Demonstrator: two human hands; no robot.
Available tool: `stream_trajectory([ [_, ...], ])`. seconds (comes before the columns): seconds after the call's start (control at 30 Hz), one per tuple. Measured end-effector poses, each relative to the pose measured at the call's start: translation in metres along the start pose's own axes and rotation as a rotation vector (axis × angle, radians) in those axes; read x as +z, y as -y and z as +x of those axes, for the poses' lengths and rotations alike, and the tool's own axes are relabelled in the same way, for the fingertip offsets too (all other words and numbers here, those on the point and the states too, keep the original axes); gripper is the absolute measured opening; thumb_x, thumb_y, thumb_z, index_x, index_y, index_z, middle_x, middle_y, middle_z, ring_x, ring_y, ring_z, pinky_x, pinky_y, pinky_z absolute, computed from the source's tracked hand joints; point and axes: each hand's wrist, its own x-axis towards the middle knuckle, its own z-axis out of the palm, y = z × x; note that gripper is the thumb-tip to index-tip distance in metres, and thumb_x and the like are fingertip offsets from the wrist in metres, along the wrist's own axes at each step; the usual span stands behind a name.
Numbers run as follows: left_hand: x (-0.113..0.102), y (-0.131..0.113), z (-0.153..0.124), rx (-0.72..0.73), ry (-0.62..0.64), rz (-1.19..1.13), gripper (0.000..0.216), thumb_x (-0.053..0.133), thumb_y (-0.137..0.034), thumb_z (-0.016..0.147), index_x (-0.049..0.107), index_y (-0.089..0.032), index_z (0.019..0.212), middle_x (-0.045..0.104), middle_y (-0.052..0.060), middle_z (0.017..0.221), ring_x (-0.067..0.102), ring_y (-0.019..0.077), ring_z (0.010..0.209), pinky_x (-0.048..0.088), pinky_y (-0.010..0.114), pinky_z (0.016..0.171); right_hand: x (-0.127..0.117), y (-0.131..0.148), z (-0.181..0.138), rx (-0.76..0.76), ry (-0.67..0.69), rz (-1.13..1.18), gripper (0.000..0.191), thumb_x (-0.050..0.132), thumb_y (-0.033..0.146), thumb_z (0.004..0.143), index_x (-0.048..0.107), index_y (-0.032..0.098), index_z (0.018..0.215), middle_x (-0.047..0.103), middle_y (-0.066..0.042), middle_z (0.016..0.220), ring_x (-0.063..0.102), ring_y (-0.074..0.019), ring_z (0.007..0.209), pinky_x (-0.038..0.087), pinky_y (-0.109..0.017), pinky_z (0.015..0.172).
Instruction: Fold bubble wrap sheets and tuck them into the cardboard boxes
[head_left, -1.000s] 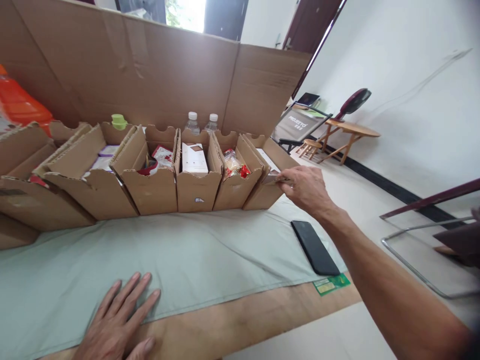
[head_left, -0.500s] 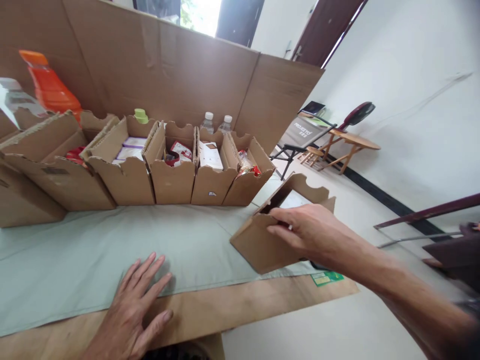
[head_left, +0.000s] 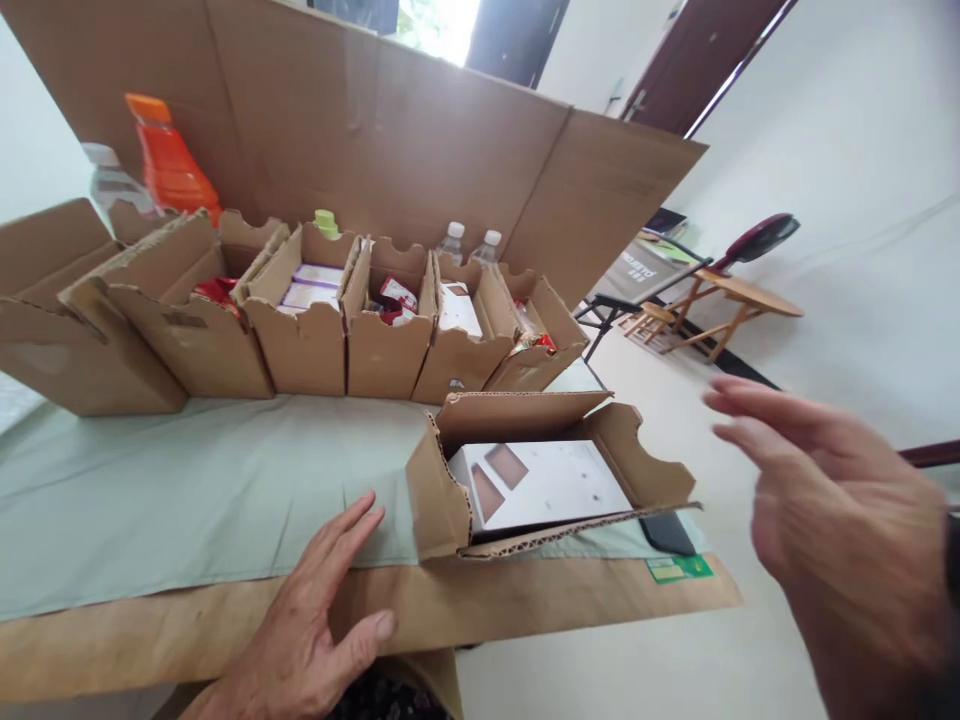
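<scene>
Sitting loose at the near edge of the surface (head_left: pixel 112 640), the cardboard tray (head_left: pixel 442 500) lies in front of the row of trays (head_left: pixel 315 340), with a white box (head_left: pixel 547 485) lying flat inside it. Your right hand (head_left: pixel 832 520) is open, fingers spread, in the air to the right of the tray, holding nothing and blurred. Your left hand (head_left: pixel 315 620) lies flat and open on the surface just left of the tray, fingertips close to its near-left corner, not gripping. A black phone (head_left: pixel 667 532) sits partly under the tray's right end. My read: the tray is set down and you're between grips. Next move likely calls for a hand into the tray, onto the white box.
</scene>
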Motion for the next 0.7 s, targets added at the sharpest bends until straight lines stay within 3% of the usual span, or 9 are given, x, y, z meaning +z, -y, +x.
stream_trajectory([
  [0.03,0.002,-0.002,0.001,-0.009,0.016,-0.008,0.078,0.059,-0.037,0.097,0.021,-0.037,0.166,0.047,0.012,0.164,0.053,0.0353,0.146,0.06,0.052,0.107,-0.012,-0.026,-0.004,0.135,-0.055,0.121,0.012,0.075,0.047,0.088,0.078,0.043,0.099,0.072,-0.001,0.132,0.061,-0.0338,0.133,0.05,-0.049,0.109],
  [0.1,0.009,-0.009,0.005,-0.02,0.054,-0.03,0.087,0.06,-0.033,0.095,0.013,-0.037,0.168,0.043,0.012,0.166,0.05,0.0355,0.148,0.059,0.053,0.108,-0.024,-0.076,-0.022,0.416,-0.024,0.262,0.015,0.076,0.056,0.082,0.078,0.041,0.084,0.076,-0.006,0.124,0.065,-0.0364,0.127,0.057,-0.049,0.093],
  [0.13,0.014,-0.013,0.007,-0.024,0.07,-0.039,0.091,0.061,-0.032,0.094,0.008,-0.036,0.168,0.041,0.012,0.168,0.049,0.0358,0.148,0.059,0.054,0.109,-0.023,-0.095,-0.035,0.494,0.009,0.263,0.021,0.076,0.058,0.082,0.079,0.038,0.087,0.078,-0.011,0.117,0.069,-0.0383,0.119,0.059,-0.051,0.086],
  [0.2,0.027,-0.021,0.012,-0.036,0.081,-0.055,0.096,0.061,-0.032,0.093,0.001,-0.035,0.169,0.038,0.014,0.169,0.047,0.0367,0.149,0.058,0.056,0.109,-0.009,-0.12,-0.065,0.576,0.039,0.318,0.037,0.074,0.067,0.078,0.079,0.034,0.095,0.08,-0.009,0.104,0.074,-0.0367,0.105,0.061,-0.051,0.08],
  [0.27,0.039,-0.026,0.016,-0.064,0.076,-0.067,0.098,0.061,-0.033,0.093,-0.001,-0.033,0.169,0.037,0.015,0.169,0.047,0.0378,0.149,0.057,0.058,0.109,0.015,-0.124,-0.09,0.58,0.101,0.396,0.048,0.068,0.074,0.081,0.078,0.033,0.104,0.081,-0.008,0.105,0.074,-0.0345,0.106,0.062,-0.05,0.084],
  [0.37,0.046,-0.027,0.024,-0.132,0.006,-0.092,0.093,0.06,-0.034,0.094,0.006,-0.032,0.169,0.041,0.014,0.168,0.049,0.0385,0.148,0.055,0.061,0.111,0.046,-0.11,-0.106,0.516,0.191,0.48,0.052,0.057,0.075,0.09,0.077,0.031,0.112,0.078,-0.008,0.122,0.07,-0.0321,0.119,0.058,-0.05,0.098],
  [0.47,0.035,-0.018,0.041,-0.197,-0.097,-0.141,0.077,0.06,-0.035,0.095,0.027,-0.03,0.164,0.057,0.013,0.156,0.059,0.036,0.139,0.057,0.056,0.109,0.066,-0.095,-0.1,0.474,0.291,0.543,0.054,0.055,0.074,0.093,0.076,0.03,0.117,0.075,-0.007,0.132,0.066,-0.0305,0.127,0.054,-0.048,0.106],
  [0.57,0.016,-0.003,0.063,-0.286,-0.149,-0.197,0.054,0.061,-0.037,0.094,0.051,-0.028,0.146,0.068,0.011,0.139,0.066,0.0335,0.129,0.058,0.051,0.105,0.085,-0.092,-0.094,0.397,0.42,0.571,0.057,0.051,0.072,0.097,0.071,0.03,0.131,0.068,-0.007,0.143,0.063,-0.029,0.131,0.05,-0.046,0.111],
  [0.7,0.009,0.018,0.077,-0.343,-0.203,-0.276,0.038,0.061,-0.036,0.091,0.059,-0.022,0.126,0.072,0.012,0.123,0.07,0.0309,0.116,0.06,0.046,0.096,0.104,-0.111,-0.095,0.309,0.501,0.481,0.056,0.049,0.064,0.102,0.065,0.027,0.14,0.065,-0.008,0.146,0.062,-0.029,0.131,0.052,-0.045,0.11],
])
